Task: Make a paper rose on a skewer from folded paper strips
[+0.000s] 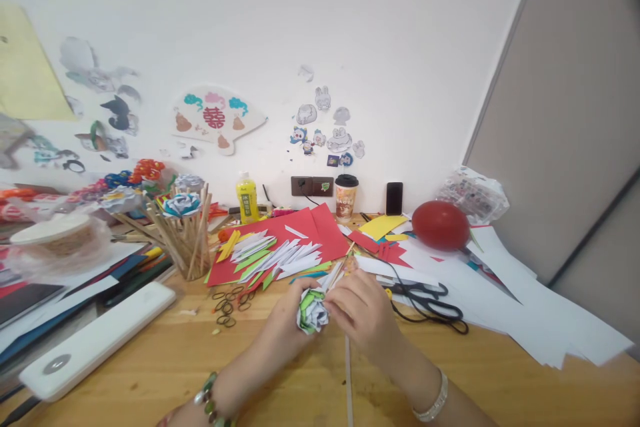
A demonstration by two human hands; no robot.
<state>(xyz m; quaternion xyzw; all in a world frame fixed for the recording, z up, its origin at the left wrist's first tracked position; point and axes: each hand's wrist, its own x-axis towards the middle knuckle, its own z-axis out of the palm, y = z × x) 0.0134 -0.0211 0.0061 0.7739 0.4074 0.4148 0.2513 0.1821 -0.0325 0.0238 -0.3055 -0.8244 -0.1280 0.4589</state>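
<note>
My left hand is closed around a white and green folded-paper flower, whose face is turned toward me. With its fingers bent and pressed together, my right hand pinches the flower's right edge. A thin pale stick shows just beyond the right fingertips; whether it joins the flower is hidden. Past my hands, white and green paper strips lie heaped on red paper sheets. Black-handled scissors rest to the right of my right hand.
At left, a bundle of sticks holds paper flowers near a long white device. Several dark rings lie left of my hands. Behind stand a yellow bottle, a lidded cup, a phone and a red balloon.
</note>
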